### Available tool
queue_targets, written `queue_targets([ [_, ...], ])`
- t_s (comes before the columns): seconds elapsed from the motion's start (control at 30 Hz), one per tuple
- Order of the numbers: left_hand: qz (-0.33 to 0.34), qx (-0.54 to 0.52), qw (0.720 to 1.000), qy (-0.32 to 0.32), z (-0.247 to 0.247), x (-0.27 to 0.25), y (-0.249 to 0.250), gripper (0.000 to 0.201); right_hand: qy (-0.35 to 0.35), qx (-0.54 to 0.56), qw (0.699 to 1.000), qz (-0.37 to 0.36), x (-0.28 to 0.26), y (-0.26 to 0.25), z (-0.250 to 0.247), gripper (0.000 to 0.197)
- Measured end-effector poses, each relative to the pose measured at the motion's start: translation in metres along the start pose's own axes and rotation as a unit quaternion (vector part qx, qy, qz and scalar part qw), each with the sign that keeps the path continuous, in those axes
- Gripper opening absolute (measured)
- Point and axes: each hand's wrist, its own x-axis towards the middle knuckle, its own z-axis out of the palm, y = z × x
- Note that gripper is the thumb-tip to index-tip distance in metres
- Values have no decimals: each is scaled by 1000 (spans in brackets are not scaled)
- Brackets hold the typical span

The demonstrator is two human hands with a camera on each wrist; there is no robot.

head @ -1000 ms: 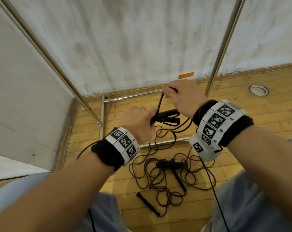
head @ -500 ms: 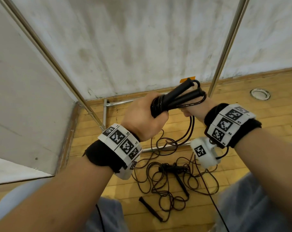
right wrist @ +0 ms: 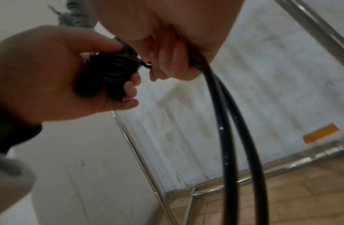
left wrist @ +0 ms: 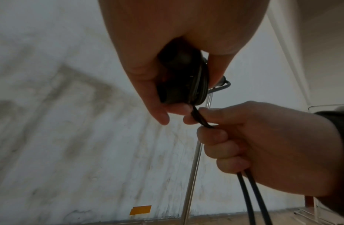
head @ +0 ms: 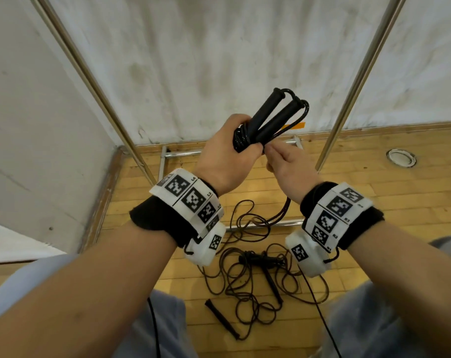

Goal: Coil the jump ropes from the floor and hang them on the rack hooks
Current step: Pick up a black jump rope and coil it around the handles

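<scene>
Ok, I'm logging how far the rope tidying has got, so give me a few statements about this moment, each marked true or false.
1. The left hand grips two black handles with rope wound round their lower ends. True.
2. The right hand is idle and holds nothing. False: it grips two strands of rope that run down from its fist.
3. A tangle of rope with more handles lies on the wooden floor. True.
4. The held handles already hang on a rack hook. False: they are in the left hand, and no hook is in view.
</scene>
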Motion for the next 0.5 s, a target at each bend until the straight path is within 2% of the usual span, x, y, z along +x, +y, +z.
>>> queue_targets([
  [0.07, 7, 11, 1000, 0, -3, 4, 1, 28, -17, -43, 999, -15, -3, -3, 5, 17],
  [0.17, 22, 31, 999, -17, -3, 4, 1, 24, -34, -56, 998, 21, -4, -8, 10, 15],
  [0.23, 33, 38, 998, -28, -1, 2, 2, 23, -53, -30, 997, 57, -5, -13, 12, 18],
  [0.33, 44, 38, 998, -11, -7, 5, 5, 21, -76, 53, 991, 93, -6, -19, 15, 20],
  [0.4, 48, 21, 999, 10, -14, 10, 7, 21, -51, 72, 992, 94, -5, -20, 17, 14],
  [0.5, 54, 26, 998, 29, -21, 15, 7, 23, 21, 21, 999, 42, 1, -20, 14, 10],
])
